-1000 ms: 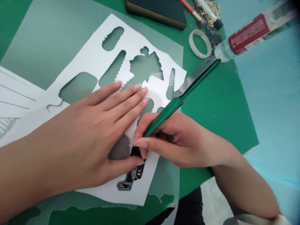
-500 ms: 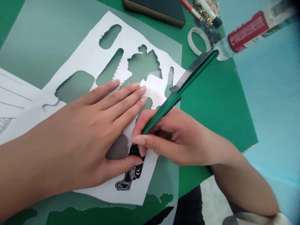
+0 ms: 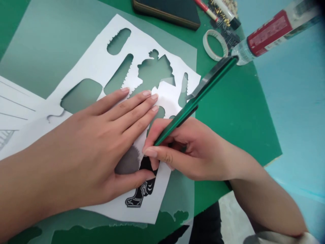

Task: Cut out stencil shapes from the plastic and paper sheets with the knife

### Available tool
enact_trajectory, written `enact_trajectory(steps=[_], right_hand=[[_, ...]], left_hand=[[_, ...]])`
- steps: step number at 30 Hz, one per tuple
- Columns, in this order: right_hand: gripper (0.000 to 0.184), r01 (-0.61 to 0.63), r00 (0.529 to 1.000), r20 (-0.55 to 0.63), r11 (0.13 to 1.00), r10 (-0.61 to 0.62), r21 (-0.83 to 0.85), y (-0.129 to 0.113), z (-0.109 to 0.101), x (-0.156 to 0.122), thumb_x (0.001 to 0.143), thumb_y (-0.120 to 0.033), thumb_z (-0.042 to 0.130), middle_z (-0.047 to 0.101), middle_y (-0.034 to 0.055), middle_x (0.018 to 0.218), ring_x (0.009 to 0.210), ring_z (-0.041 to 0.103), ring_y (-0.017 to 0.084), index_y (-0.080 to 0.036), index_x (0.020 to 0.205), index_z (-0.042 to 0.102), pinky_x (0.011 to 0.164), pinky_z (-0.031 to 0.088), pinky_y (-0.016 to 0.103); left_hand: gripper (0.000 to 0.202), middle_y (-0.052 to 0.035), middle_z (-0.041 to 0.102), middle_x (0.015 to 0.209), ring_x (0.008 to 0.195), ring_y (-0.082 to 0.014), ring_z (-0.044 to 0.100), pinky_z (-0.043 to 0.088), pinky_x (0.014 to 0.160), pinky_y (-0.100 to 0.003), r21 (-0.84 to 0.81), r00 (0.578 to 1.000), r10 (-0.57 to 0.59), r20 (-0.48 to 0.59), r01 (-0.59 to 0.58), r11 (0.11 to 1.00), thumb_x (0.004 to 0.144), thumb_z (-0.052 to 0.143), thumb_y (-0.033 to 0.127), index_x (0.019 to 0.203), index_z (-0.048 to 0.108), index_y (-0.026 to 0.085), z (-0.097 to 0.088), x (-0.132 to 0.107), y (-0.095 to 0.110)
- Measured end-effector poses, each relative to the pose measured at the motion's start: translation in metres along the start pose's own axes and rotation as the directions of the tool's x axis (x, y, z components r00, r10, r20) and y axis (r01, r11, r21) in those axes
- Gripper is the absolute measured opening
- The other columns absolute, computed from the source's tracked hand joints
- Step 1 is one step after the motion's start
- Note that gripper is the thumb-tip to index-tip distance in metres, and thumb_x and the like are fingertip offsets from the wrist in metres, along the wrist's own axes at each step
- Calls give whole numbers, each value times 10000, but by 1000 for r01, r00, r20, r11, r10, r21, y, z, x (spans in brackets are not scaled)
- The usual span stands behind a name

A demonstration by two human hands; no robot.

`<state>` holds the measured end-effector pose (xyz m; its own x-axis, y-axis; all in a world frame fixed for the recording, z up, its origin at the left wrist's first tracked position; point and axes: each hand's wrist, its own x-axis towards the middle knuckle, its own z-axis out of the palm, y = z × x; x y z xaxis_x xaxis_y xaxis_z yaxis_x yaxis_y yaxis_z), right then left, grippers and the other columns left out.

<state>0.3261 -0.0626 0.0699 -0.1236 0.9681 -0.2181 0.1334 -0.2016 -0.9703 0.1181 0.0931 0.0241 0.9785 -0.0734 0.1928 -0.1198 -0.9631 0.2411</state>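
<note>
My left hand (image 3: 96, 149) lies flat, fingers stretched out, pressing on a white paper sheet (image 3: 101, 66) that has several shapes cut out of it. A black printed figure (image 3: 141, 195) shows on the sheet just below my thumb. My right hand (image 3: 188, 150) is closed in a pen grip round a green craft knife (image 3: 195, 101), whose tip is hidden between my fingers at the edge of the black figure. The sheet rests on a pale translucent mat (image 3: 48, 40) over a green cutting board (image 3: 233, 108).
A dark phone or case (image 3: 170, 12), a roll of tape (image 3: 215, 45), pens (image 3: 223, 12) and a clear bottle with a red label (image 3: 269, 32) lie at the top right. More white paper (image 3: 12, 112) lies at the left. The board's right edge meets a light blue table (image 3: 297, 118).
Almost nothing has moved. The knife handle and the view shifted slightly; both hands stay in the same place on the sheet.
</note>
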Motion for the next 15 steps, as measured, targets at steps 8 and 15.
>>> enact_trajectory(steps=[8, 15], right_hand=[[206, -21, 1000, 12, 999, 20, 48, -1, 0, 0, 1117, -287, 823, 755, -43, 791, 749, 731, 112, -198, 981, 696, 703, 574, 220], [183, 25, 1000, 10, 1000, -25, -5, 0, -1, -1, 1121, -264, 823, 783, -34, 828, 714, 713, 90, -179, 988, 730, 687, 570, 202]], left_hand=[[966, -87, 231, 1993, 1864, -312, 267, 100, 1553, -462, 5, 1000, -15, -10, 15, 1000, 1188, 279, 808, 1903, 255, 160, -1, -1, 0], [969, -108, 224, 1994, 1857, -337, 283, 77, 1555, -450, -8, 1000, -16, -13, 16, 1000, 1190, 305, 801, 1887, 289, 128, -2, 0, 1]])
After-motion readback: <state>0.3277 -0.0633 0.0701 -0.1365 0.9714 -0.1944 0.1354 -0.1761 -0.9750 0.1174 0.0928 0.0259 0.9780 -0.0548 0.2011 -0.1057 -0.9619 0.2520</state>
